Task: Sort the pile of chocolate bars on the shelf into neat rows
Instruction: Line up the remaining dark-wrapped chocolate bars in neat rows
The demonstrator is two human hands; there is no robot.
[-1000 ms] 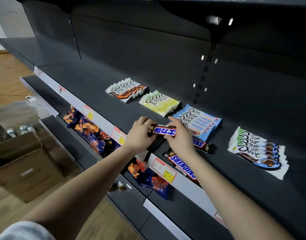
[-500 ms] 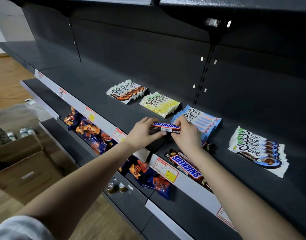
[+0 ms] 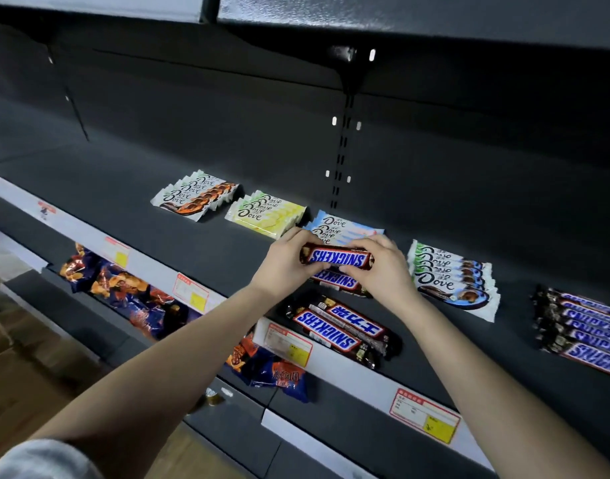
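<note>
Both hands hold one Snickers bar (image 3: 338,260) level above the dark shelf (image 3: 124,202), logo facing me upside down. My left hand (image 3: 284,266) grips its left end and my right hand (image 3: 379,267) pinches its right end. Another Snickers bar (image 3: 334,281) lies just beneath it. A small loose pile of Snickers bars (image 3: 341,328) sits by the shelf's front edge. Fanned rows of Dove bars lie behind: orange (image 3: 196,197), yellow (image 3: 267,216), blue (image 3: 345,228) partly hidden by my hands, and green-and-blue (image 3: 452,280). A neat Snickers row (image 3: 583,328) lies at the far right.
White price-label strips (image 3: 289,344) run along the shelf's front edge. The shelf below holds orange-and-blue snack bags (image 3: 124,292). Another shelf (image 3: 400,19) hangs overhead. Cardboard boxes (image 3: 16,375) stand on the wooden floor at the left.
The held bar has been turned over, so its Snickers logo now faces me. Both hands have lifted slightly back toward the blue Dove row; the view has shifted right.
</note>
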